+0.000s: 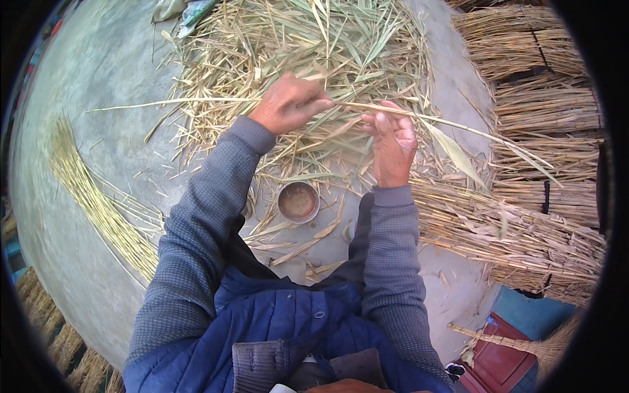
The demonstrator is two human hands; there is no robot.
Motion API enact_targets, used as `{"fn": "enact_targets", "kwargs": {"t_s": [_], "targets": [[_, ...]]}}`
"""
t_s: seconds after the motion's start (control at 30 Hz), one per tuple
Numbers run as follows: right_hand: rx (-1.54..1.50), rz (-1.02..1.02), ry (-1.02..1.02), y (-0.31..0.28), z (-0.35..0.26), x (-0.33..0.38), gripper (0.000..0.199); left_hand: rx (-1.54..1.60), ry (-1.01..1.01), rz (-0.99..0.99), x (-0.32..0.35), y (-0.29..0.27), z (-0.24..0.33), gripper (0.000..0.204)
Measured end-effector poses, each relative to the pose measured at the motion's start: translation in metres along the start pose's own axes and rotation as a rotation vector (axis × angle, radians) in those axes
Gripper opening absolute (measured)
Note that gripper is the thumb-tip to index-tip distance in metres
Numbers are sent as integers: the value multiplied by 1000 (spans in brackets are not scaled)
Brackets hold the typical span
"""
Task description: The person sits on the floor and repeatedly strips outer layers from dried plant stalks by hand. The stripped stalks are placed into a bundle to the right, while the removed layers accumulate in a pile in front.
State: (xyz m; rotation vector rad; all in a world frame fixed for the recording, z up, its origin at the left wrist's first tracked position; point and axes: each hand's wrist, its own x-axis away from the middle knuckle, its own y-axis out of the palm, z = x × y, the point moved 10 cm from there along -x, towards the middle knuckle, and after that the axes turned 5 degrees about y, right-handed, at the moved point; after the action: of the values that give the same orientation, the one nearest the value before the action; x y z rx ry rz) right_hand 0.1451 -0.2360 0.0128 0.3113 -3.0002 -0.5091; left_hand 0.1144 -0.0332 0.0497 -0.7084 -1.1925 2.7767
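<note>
a long, thin dry stalk point(445, 120) is held nearly level in front of the person, above a wide heap of loose leaves and straw point(341, 49). it is gripped near its middle by the left hand point(288, 105), whose fingers are closed over it with the knuckles up; its thin end is extended to the left. the stalk is also crossed by the right hand point(393, 141), which is turned palm inward with the fingers bent; whether it is pinched there or merely touched cannot be told with certainty. from the stalk, just beyond the right hand, a broad pale leaf point(452, 147) is hung.

a small round bowl point(280, 204) with brownish contents is set on the grey floor point(98, 65), below the hands and between the person's legs. a slim bundle of yellowish stalks point(108, 206) is laid at the left. at the right, a thicker bundle of leafy stalks point(504, 226) is spread, and beyond it more bundles point(544, 111) are stacked along the edge. near the lower right corner, a straw broom point(511, 341) is seen lying across a dark red panel point(501, 363). a padded blue vest point(275, 318) is worn over grey knitted sleeves point(196, 213).
</note>
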Motion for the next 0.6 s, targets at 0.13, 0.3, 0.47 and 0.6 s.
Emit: {"fn": "enact_targets", "kwargs": {"t_s": [0.13, 0.3, 0.47, 0.6], "targets": [[-177, -40, 8, -11, -5, -4, 33, 237, -200, -151, 12, -4, -31, 31], [-146, -34, -18, -16, -10, -7, 26, 459, -461, -239, 39, -10, -67, 28], [-81, -136, -69, 0, -18, 0, 22, 573, -517, -315, 47, -16, -73, 25], [-34, -131, 5, 7, -11, 2, 24, 479, -543, -301, 42, -21, -64, 25]]}}
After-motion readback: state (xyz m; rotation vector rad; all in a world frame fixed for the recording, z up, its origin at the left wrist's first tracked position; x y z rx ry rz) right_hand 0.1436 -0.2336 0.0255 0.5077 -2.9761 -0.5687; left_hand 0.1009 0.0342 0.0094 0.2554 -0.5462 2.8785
